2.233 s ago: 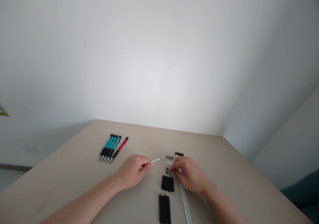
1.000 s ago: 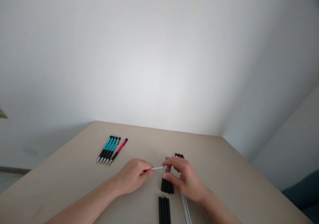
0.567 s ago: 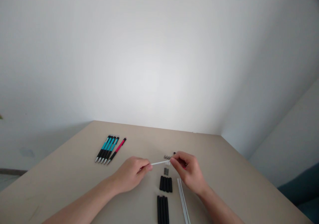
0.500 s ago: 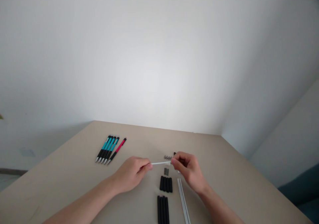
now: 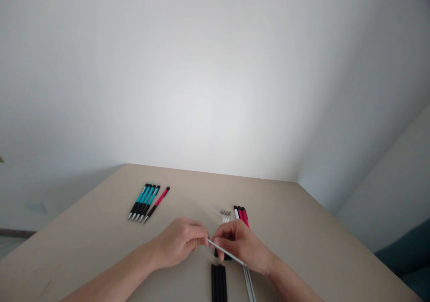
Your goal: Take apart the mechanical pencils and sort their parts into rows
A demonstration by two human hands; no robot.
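A thin white pen refill [image 5: 230,254] slants down to the right between my hands. My left hand [image 5: 183,241] is closed, pinching its upper left end between thumb and fingers. My right hand [image 5: 240,244] is also closed, its fingertips around the refill close beside the left fingertips. The refill's lower end crosses in front of the right hand. Partly hidden beneath the right fingers lie short black grips [image 5: 228,257]. Other white refills [image 5: 249,284] rest on the table below the right wrist, with longer black tubes [image 5: 219,283] to their left.
Assembled teal pens [image 5: 146,201] and one red pen [image 5: 157,203] lie at the table's left. Behind my right hand are small silver pen tips [image 5: 225,212], white pieces [image 5: 225,220], and red and white barrels with black tops [image 5: 240,212]. A wall [image 5: 208,91] borders the table's back.
The refill has turned from nearly level to slanting down rightward. My right hand has moved left and down, its fingers now close to the left hand's. The red and white barrels have come into view.
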